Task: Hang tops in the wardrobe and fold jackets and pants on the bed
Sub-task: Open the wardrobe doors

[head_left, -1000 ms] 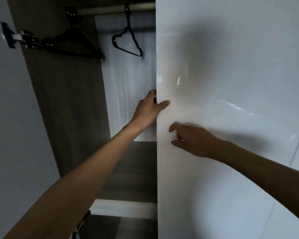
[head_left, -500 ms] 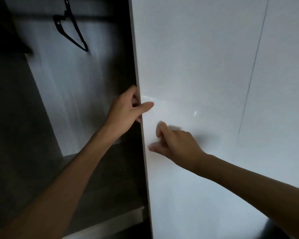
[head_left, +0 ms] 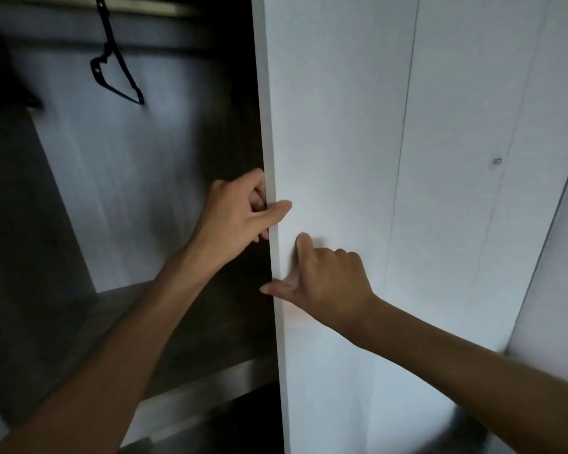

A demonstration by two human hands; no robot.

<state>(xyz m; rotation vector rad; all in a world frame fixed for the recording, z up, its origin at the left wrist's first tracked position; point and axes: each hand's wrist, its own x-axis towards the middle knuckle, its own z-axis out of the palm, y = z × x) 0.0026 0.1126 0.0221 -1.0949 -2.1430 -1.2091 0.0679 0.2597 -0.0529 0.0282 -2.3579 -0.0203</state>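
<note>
A white wardrobe door (head_left: pixel 341 126) fills the right half of the head view, its left edge running down the middle. My left hand (head_left: pixel 236 217) grips that edge, fingers behind it and thumb on the front face. My right hand (head_left: pixel 325 276) rests on the door's front just below, index finger raised against the panel, thumb reaching to the edge, other fingers curled. Inside the dark wardrobe a black hanger (head_left: pixel 115 73) hangs from the rail (head_left: pixel 138 4). No clothes are in sight.
The wardrobe's pale back panel (head_left: pixel 118 178) and dark wooden floor shelf (head_left: pixel 194 339) show on the left. A second white panel (head_left: pixel 473 158) stands right of the door, with a narrow gap between them. A lower compartment lies dark beneath the shelf.
The view has swung left to right across the wardrobe and the door edge now sits mid-frame. My right hand has moved closer to the edge. The left-hand hangers have left the view.
</note>
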